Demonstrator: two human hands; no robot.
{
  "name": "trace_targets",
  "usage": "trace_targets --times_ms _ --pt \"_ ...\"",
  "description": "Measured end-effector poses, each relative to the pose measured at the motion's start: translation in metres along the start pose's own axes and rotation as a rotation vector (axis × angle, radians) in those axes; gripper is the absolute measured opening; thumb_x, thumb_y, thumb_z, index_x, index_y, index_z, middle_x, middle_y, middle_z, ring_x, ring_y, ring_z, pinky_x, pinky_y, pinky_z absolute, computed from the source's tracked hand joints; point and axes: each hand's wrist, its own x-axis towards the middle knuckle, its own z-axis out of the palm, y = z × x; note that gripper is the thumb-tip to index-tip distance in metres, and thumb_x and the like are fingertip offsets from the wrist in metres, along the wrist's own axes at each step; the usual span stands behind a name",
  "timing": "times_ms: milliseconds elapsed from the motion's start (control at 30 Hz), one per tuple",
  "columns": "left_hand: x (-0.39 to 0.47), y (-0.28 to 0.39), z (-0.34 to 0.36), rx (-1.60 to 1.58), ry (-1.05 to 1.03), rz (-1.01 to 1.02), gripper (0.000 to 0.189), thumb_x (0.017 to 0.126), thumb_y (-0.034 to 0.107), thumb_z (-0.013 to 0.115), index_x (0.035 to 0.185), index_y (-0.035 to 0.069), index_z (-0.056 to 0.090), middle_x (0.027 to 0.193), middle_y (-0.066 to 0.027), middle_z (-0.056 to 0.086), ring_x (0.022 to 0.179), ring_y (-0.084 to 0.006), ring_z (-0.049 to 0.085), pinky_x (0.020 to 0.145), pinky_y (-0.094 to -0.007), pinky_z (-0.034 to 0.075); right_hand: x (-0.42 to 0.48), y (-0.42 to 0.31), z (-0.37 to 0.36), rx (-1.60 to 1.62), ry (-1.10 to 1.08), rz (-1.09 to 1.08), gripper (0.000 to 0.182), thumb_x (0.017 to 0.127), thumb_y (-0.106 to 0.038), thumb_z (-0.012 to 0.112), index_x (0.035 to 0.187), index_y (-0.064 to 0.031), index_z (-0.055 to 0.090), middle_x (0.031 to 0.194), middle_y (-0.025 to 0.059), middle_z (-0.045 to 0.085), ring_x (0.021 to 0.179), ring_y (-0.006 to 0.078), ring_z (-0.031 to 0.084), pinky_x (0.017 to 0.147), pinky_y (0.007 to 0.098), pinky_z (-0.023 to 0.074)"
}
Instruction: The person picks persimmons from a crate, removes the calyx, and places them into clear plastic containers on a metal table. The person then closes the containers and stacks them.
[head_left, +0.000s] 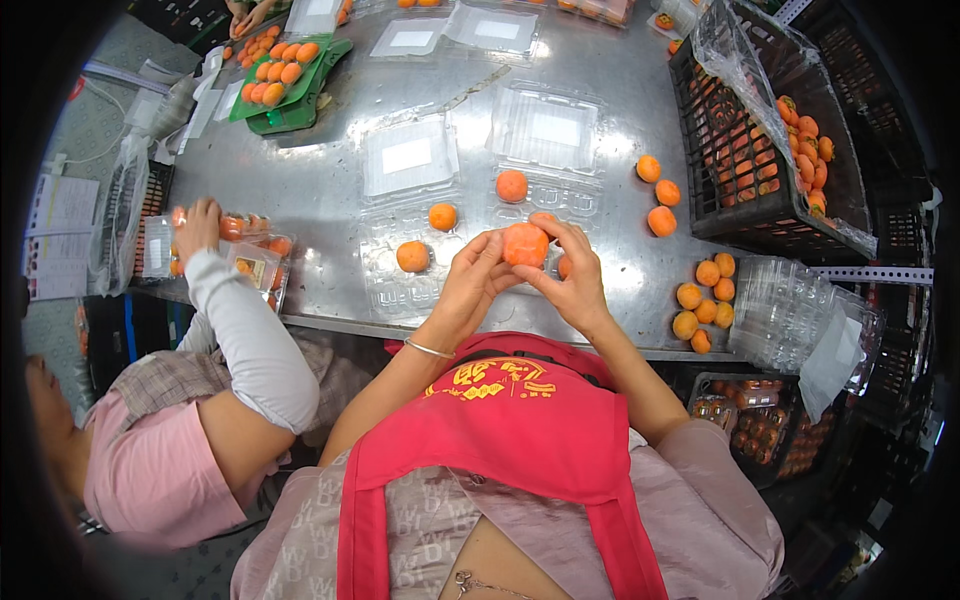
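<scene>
An orange persimmon (525, 245) is held between my left hand (476, 276) and my right hand (571, 270), above the table's front part. My fingertips press on it from both sides. Below and to the left lies an unfolded clear plastic clamshell (382, 225), with one persimmon (412, 256) and another (442, 217) in its moulded base. Beyond my hands is a second unfolded clamshell (585, 201). A persimmon (511, 186) rests at its left side, and another (566, 266) is partly hidden behind my right hand. Each clamshell's lid side bears a white label.
Loose persimmons (667, 193) lie right on the metal table (315, 180), near a black crate (750, 206) of persimmons and stacked clamshells (780, 315). A green scale (292, 112) carries a filled pack. At left, a co-worker's hand (199, 229) touches packed fruit.
</scene>
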Motion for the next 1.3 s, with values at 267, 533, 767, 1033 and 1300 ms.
trace_targets --times_ms 267,533,767,1033,1300 --pt "-0.004 -0.008 -0.003 -0.217 -0.14 -0.067 0.048 0.115 0.037 0.045 0.148 0.001 0.045 0.149 -0.016 0.055 0.14 -0.0261 0.056 0.119 -0.0427 0.048 -0.012 0.012 0.008 0.313 -0.036 0.24 0.064 0.087 -0.02 0.086 0.143 -0.0033 0.06 0.142 0.0101 0.064 0.122 0.0199 0.063 0.102 0.0334 0.0505" --pt "-0.006 -0.008 0.001 -0.292 -0.051 -0.152 0.055 0.114 0.045 0.043 0.151 0.003 0.046 0.148 -0.0178 0.057 0.137 -0.0243 0.057 0.119 -0.0412 0.047 -0.017 0.015 0.016 0.595 -0.02 0.306 0.043 0.102 -0.023 0.071 0.138 -0.0015 0.062 0.118 0.0091 0.074 0.106 0.0154 0.068 0.099 0.0322 0.0506" --pt "-0.008 -0.002 -0.003 0.022 -0.004 -0.123 0.055 0.112 0.051 0.047 0.131 0.001 0.063 0.114 -0.0141 0.074 0.104 -0.0208 0.075 0.091 -0.0326 0.061 -0.014 0.01 0.005 0.644 -0.079 0.494 0.037 0.108 -0.028 0.064 0.132 -0.0006 0.065 0.106 0.006 0.076 0.099 0.0101 0.066 0.092 0.0299 0.0502" --pt "-0.008 0.005 -0.001 0.354 0.063 0.0 0.051 0.113 0.041 0.051 0.134 -0.004 0.062 0.098 -0.016 0.075 0.084 -0.0214 0.078 0.072 -0.0271 0.063 -0.015 0.011 0.003 0.965 -0.138 0.605 0.042 0.107 -0.031 0.066 0.139 -0.004 0.062 0.127 0.0052 0.069 0.114 0.0125 0.061 0.102 0.033 0.0454" --pt "-0.014 0.01 0.019 0.268 0.074 0.104 0.049 0.108 0.023 0.064 0.148 -0.003 0.053 0.127 -0.0164 0.07 0.11 -0.0232 0.073 0.096 -0.0356 0.06 -0.017 0.004 0.001 0.914 -0.127 0.437 0.052 0.107 -0.024 0.066 0.152 -0.0032 0.052 0.147 0.0127 0.061 0.136 0.0208 0.056 0.117 0.0381 0.0425"
